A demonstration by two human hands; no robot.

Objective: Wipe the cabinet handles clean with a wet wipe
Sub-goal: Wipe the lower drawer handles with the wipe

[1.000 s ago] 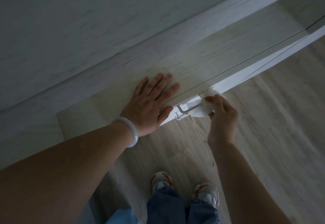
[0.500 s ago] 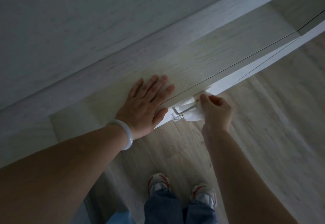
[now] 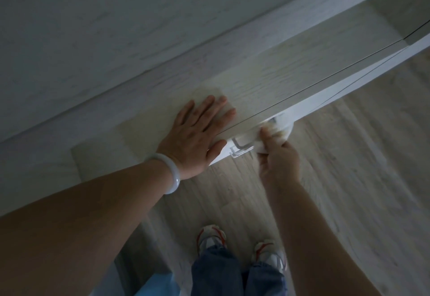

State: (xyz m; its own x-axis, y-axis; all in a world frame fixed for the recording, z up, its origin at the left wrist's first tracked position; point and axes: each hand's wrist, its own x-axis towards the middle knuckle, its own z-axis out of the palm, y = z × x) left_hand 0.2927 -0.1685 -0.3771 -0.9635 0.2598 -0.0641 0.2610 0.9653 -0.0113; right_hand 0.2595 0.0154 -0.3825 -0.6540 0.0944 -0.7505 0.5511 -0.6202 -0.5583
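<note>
- Left hand [image 3: 197, 139] flat on the cabinet top [image 3: 267, 81], fingers [image 3: 209, 107] spread wide, holding nothing; pale bangle [image 3: 171, 172] on the wrist.
- Metal handle [image 3: 240, 149] on the cabinet's white front edge, just right of the left thumb, its left end bare.
- Wipe [image 3: 278, 132] wrapped over the handle's right part, blurred.
- Right hand [image 3: 278, 158] below the edge, fingers [image 3: 267, 136] closed on the wipe.
- Wood floor [image 3: 349, 179] below; sneakers [image 3: 211, 236] and jeans [image 3: 216, 272] at bottom.
</note>
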